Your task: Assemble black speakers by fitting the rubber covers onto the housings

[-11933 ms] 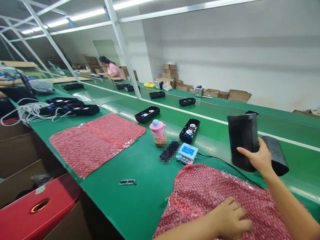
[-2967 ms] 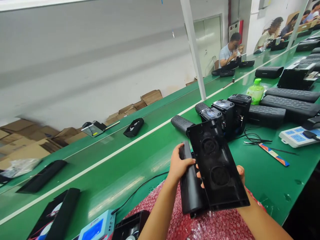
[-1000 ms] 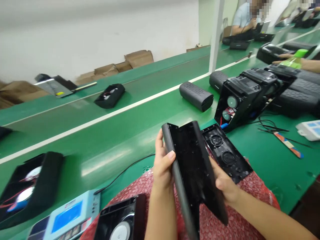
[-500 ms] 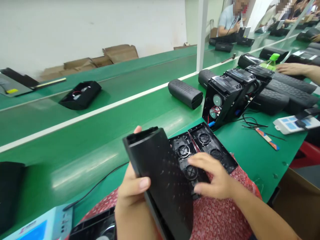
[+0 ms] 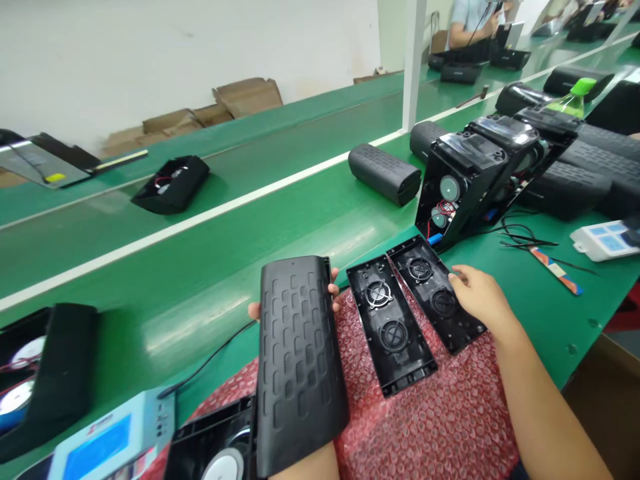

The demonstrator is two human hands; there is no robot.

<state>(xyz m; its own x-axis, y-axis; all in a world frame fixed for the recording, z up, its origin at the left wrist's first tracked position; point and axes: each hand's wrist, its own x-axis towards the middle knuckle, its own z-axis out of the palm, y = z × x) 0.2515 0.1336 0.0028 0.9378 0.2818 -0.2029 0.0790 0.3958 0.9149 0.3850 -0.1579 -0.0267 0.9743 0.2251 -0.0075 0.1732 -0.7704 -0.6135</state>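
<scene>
My left hand is closed on a black speaker cover with a raised brick pattern; the cover hides all but the fingertips at its top edge. Two black inner panels lie side by side on the red bubble wrap: the left panel and the right panel, each with two round speaker openings. My right hand rests with loosely bent fingers against the right panel's far edge and holds nothing.
A row of upright black speaker housings with wires stands behind the panels. A black cylinder speaker lies by the white belt line. A blue-white meter and an open housing sit bottom left. A white post rises behind.
The cover has turned pattern side up and dropped lower in my left hand. My right hand has slid off the left panel to the right panel's edge.
</scene>
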